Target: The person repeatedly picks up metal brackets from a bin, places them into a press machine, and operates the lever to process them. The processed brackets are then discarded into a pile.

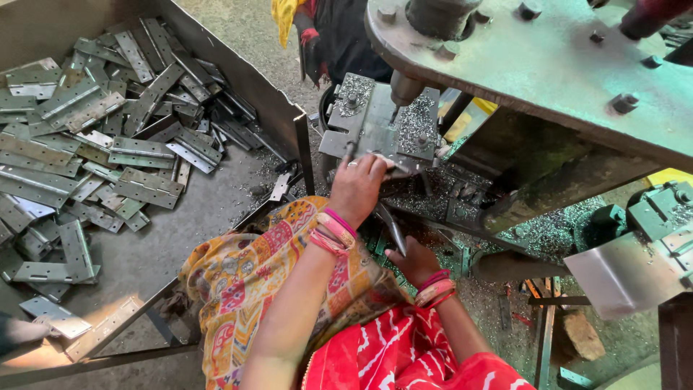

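My left hand (357, 186) rests on the drill press jig (375, 123), its fingers closed on a flat metal hinge piece (390, 160) lying just below the drill bit (395, 112). Metal shavings cover the jig. My right hand (413, 260) is lower and nearer to me, under the jig, closed around a dark metal lever (392, 232) that slants up towards the left hand. Both wrists wear pink and red bangles.
A large sheet-metal bin (238, 79) on the left holds several grey hinges (137, 152). The heavy machine head (548, 65) overhangs at upper right. Another person in dark clothes (339, 36) is behind the jig. Shavings litter the floor (548, 231).
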